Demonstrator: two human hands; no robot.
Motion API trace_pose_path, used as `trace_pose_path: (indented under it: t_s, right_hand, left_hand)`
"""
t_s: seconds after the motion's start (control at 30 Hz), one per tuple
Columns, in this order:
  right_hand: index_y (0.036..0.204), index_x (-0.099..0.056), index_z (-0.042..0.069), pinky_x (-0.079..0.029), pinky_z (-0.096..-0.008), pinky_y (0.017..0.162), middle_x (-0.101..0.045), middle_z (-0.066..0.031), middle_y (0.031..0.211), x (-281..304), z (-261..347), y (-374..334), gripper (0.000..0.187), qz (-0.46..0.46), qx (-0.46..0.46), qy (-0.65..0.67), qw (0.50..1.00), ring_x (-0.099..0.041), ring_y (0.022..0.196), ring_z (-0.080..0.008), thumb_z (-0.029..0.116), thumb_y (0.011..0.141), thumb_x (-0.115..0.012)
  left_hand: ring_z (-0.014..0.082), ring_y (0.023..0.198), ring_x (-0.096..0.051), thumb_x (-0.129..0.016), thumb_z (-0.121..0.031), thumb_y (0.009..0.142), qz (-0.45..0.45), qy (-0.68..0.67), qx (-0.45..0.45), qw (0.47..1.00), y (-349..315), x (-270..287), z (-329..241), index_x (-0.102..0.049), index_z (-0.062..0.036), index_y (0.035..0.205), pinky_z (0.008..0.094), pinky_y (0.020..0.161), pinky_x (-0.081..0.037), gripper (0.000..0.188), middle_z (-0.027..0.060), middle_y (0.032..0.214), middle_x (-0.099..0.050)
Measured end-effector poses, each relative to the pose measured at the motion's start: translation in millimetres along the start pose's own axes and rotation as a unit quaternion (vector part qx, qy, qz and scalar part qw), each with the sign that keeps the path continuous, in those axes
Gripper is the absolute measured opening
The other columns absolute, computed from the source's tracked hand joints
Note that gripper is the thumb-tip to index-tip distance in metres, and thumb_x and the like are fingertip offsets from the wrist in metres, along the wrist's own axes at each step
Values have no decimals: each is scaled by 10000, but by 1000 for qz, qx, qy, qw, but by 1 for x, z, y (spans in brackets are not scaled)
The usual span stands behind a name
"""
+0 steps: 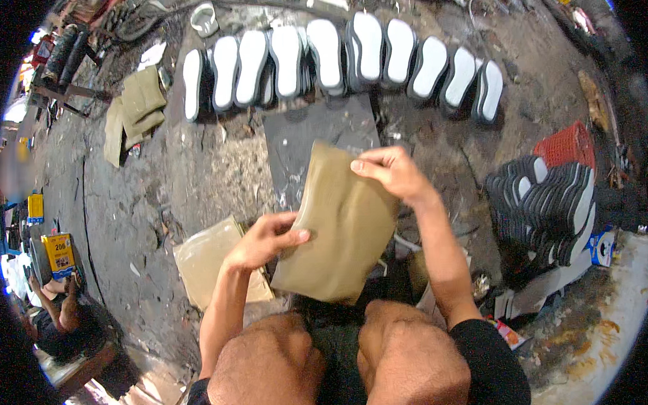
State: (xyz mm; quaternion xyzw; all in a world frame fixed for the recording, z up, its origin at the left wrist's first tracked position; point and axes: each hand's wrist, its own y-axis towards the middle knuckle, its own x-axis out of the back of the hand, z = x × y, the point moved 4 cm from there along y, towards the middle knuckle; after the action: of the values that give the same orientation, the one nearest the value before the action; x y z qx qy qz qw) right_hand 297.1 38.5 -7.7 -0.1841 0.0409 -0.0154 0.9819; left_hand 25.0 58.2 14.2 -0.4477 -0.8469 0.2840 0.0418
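A tan, slightly curved sheet [343,234] is held up over my knees. My left hand [263,242] pinches its left edge, thumb on top. At the upper right edge, my right hand [394,173] grips it between thumb and fingers. Both hands' fingertips are partly hidden behind the sheet. On the floor beside my left forearm lies a small pile of similar paler sheets [208,258]. Beyond the held sheet is a flat dark board [321,127]. Past it, stacks of white-topped, dark-edged shoe soles [287,57] stand in a curved row.
More dark soles [545,202] are heaped at the right, by a red mesh basket [566,145]. Olive sheets [142,102] lie at the far left. Another person [64,311] sits at the left near a yellow container [59,254]. The grey floor [124,209] is rough and stained.
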Motion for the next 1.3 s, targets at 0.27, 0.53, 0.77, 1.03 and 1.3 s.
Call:
trace_pose_path:
  t_s: [0.27, 0.53, 0.77, 1.03, 1.3]
  right_hand:
    - [1319, -654, 42, -512, -251, 753, -746, -105, 1093, -18, -1, -1, 356, -187, 137, 46, 972, -672, 827, -123, 194, 998, -655]
    - [1236, -680, -15, -572, -291, 805, -752, -121, 1045, -84, -48, -32, 291, -90, 113, -15, 989, -708, 954, -163, 92, 966, -681]
    - [1193, -710, 11, -570, -298, 801, -764, -120, 1052, -126, -77, -18, 275, -20, 120, -158, 980, -723, 916, -150, 147, 954, -703]
    - [1217, -699, 160, -511, -400, 902, -710, -42, 1160, -282, -85, -24, 324, 312, 340, -425, 779, -639, 1104, -252, 279, 918, -670]
    - [1343, -617, 106, -418, -427, 1018, -593, -70, 1389, -316, -129, -38, 475, 308, 422, -530, 669, -529, 1302, -244, 353, 939, -651]
  left_hand:
    - [270, 1180, -625, -543, -370, 1046, -356, -250, -217, 874, -41, 201, -57, -501, 29, 1428, 402, 1021, -487, 553, 159, 1323, -637]
    - [323, 1383, -487, -708, -324, 942, -628, -39, -153, 762, -159, 253, 133, -403, -29, 1534, 441, 1148, -366, 728, 192, 1540, -467]
    - [380, 1338, -533, -709, -190, 877, -641, 207, 57, 737, -249, 104, 305, -613, 101, 1291, 428, 1138, -398, 515, 294, 1370, -589]
    - [405, 958, -679, -758, -291, 833, -716, 258, 168, 627, -260, 108, 281, -745, 59, 991, 458, 875, -523, 385, 259, 991, -714]
    - [430, 821, -674, -662, -187, 834, -640, 371, 218, 637, -255, 137, 257, -692, 38, 719, 505, 775, -535, 255, 248, 827, -698]
